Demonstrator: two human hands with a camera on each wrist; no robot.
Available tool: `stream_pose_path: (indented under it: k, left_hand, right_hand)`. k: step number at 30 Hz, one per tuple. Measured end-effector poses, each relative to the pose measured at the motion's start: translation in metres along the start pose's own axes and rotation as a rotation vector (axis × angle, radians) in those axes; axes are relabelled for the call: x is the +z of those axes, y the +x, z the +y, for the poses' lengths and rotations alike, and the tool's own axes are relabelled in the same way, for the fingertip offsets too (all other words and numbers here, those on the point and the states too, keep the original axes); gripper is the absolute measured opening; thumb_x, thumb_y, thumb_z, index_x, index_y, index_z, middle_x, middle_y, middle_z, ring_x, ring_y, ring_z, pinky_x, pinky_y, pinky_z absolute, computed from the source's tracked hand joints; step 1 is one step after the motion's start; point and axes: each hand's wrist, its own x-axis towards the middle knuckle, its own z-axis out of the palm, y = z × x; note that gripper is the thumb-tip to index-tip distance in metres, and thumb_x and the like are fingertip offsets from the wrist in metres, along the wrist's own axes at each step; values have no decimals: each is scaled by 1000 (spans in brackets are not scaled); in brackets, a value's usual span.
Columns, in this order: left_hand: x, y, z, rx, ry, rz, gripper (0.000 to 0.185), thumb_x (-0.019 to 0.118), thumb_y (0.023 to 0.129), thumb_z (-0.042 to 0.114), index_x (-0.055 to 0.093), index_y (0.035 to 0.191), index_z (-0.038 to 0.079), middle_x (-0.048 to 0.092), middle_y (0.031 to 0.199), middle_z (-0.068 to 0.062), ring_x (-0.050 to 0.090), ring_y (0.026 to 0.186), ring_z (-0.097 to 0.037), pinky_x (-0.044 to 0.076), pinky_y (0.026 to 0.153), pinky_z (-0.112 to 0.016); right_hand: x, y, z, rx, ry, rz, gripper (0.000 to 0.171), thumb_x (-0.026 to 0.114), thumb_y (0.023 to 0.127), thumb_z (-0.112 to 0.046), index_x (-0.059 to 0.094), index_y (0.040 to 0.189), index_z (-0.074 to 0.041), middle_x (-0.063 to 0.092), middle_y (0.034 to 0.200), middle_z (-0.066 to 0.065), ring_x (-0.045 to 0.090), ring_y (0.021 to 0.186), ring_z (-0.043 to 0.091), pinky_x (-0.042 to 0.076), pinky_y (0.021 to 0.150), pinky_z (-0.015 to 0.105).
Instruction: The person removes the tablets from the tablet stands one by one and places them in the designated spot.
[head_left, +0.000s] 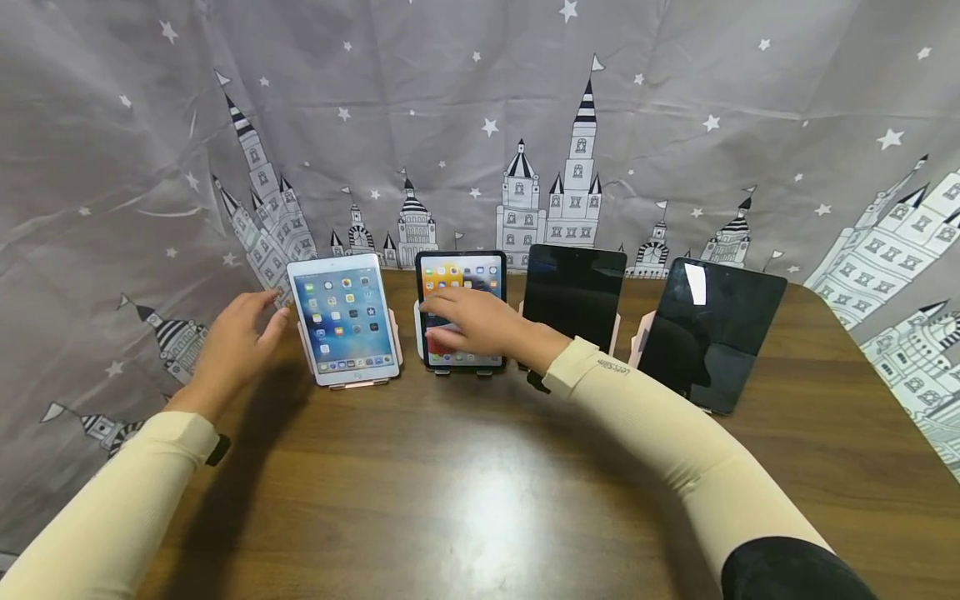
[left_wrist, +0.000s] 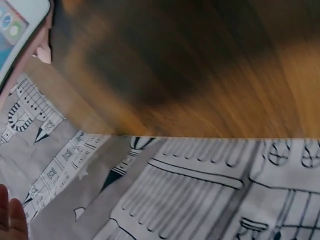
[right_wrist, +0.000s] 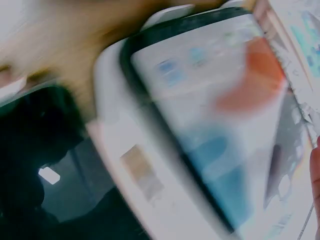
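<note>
My left hand (head_left: 238, 346) is beside the left edge of a white tablet (head_left: 348, 321), fingers extended, holding nothing. This tablet leans on a stand and its screen is lit with app icons. In front of a black-rimmed tablet (head_left: 472, 360), also lit, my right hand (head_left: 480, 323) reaches across with fingers pointing left. Whether its fingertips touch the screen I cannot tell. The right wrist view is blurred and shows that tablet's screen (right_wrist: 205, 110) close up, with a bit of finger (right_wrist: 316, 180) at the right edge. In the left wrist view only fingertips (left_wrist: 15, 217) show.
Two tablets with dark screens lean on stands to the right, one (head_left: 573, 287) behind my right forearm and another (head_left: 708, 333) further right. All stand on a brown wooden table (head_left: 360, 483). A grey curtain (head_left: 450, 100) with castles and stars hangs behind.
</note>
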Motion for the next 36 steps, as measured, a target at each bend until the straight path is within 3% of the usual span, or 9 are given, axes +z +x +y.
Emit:
stream_pose_path:
  k: [7, 12, 18, 30, 36]
  left_hand:
    - [3, 10, 5, -82, -67, 44, 41, 56, 100, 20, 57, 128, -9, 60, 104, -26, 56, 96, -42, 42, 86, -56]
    - [7, 15, 4, -144, -98, -9, 43, 54, 102, 21, 54, 131, -11, 60, 107, -28, 58, 96, -44, 44, 88, -57]
    - [12, 15, 4, -208, -151, -21, 44, 53, 102, 21, 53, 132, -11, 61, 110, -30, 60, 98, -43, 46, 90, -56]
    - [19, 17, 8, -341, -210, -76, 52, 46, 105, 33, 48, 139, -6, 60, 115, -29, 56, 102, -40, 46, 91, -54]
    - [23, 18, 9, -353, -226, -31, 48, 46, 105, 33, 54, 134, -4, 62, 110, -26, 57, 98, -36, 46, 89, -50]
  right_hand:
    - [3, 25, -10, 141, 126, 81, 41, 56, 102, -33, 59, 132, -5, 61, 130, 7, 57, 119, 20, 44, 101, 32]
    - [12, 39, -13, 245, 168, 104, 40, 57, 101, -31, 58, 132, -5, 61, 130, 8, 58, 118, 20, 44, 101, 32]
    - [22, 52, -16, 298, 227, 151, 36, 60, 100, -29, 60, 127, -5, 63, 124, 8, 61, 105, 18, 49, 89, 29]
    - [35, 69, -22, 443, 373, 206, 35, 61, 100, -25, 60, 125, -1, 65, 119, 10, 66, 100, 15, 53, 83, 23]
    - [42, 76, -27, 484, 468, 264, 35, 62, 99, -22, 59, 127, -1, 67, 118, 10, 67, 100, 15, 52, 83, 22]
